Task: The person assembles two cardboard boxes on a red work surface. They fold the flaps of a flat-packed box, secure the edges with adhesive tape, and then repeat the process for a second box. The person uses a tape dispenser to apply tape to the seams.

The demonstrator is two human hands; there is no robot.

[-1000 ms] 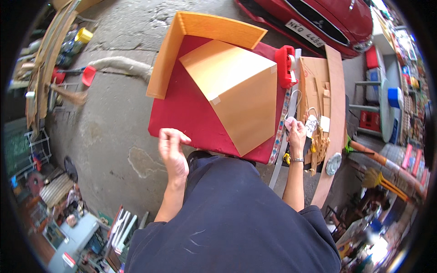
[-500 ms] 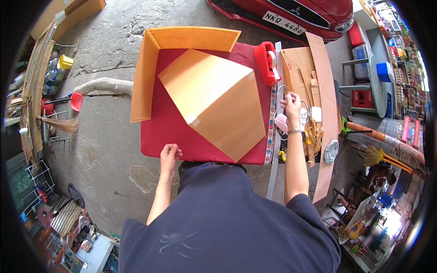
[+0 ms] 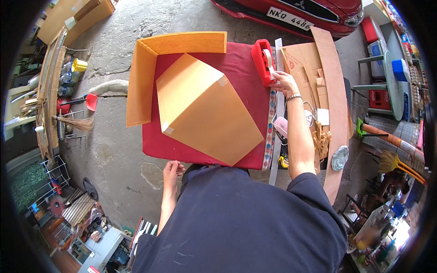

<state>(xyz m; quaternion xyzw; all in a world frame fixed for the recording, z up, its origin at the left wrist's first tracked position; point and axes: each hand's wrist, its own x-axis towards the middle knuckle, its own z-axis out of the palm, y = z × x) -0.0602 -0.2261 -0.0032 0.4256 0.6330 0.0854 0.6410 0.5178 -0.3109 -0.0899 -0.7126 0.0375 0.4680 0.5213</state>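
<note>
My right hand (image 3: 287,84) reaches to the near end of a red tape dispenser (image 3: 262,61), its fingers pinched at the cutting edge where the tape comes off. Low at the table's front edge, my left hand (image 3: 173,172) hangs with loosely bent, slightly parted fingers and nothing visible in them. Between the hands lies a folded brown board piece (image 3: 211,118), its two faces meeting along a ridge. Clear tape patches (image 3: 168,128) sit at both ends of that ridge. Behind and left of it, an L-shaped brown board piece (image 3: 140,86) stands on edge.
Under the boards is a red-covered table (image 3: 241,57). Along its right side lie a metal ruler (image 3: 274,168), cardboard (image 3: 314,59), a long wooden strip (image 3: 334,113), a yellow tape measure (image 3: 283,161) and a pink mouse (image 3: 281,126). A red car (image 3: 314,11) stands beyond.
My right hand has moved forward from above the cluttered right side to the tape dispenser. My left hand stays low by the table edge. The whole view has shifted slightly.
</note>
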